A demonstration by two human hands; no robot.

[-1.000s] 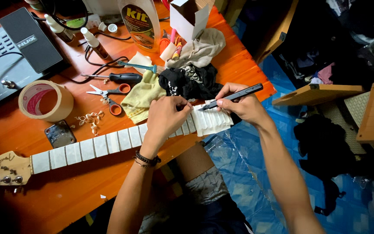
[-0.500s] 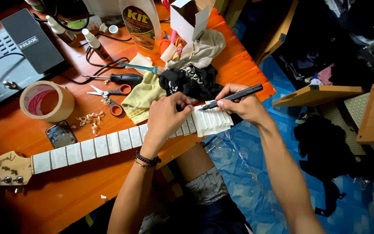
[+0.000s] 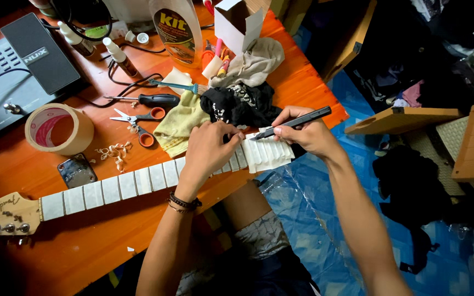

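Observation:
A guitar neck (image 3: 122, 187) lies across the orange table (image 3: 83, 246), its fretboard covered in pale tape between the frets, the headstock at the lower left. My left hand (image 3: 207, 153) presses down on the neck near its body end, fingers curled over the fretboard. My right hand (image 3: 308, 134) holds a black craft knife (image 3: 294, 121) like a pen, its tip resting on the taped end of the neck (image 3: 267, 153), just right of my left fingers.
A roll of tape (image 3: 58, 129), red-handled scissors (image 3: 138, 118), a screwdriver (image 3: 149, 100), a yellow cloth (image 3: 179, 123), black and grey rags (image 3: 240, 104), a polish bottle (image 3: 179, 27), a white box (image 3: 237, 22) and a grey pedal unit (image 3: 23, 60) crowd the table. Wooden pieces (image 3: 401, 118) lie on the blue floor at right.
Both hands stay at the neck's end. The knife tip has shifted only slightly along the tape; nothing else has moved.

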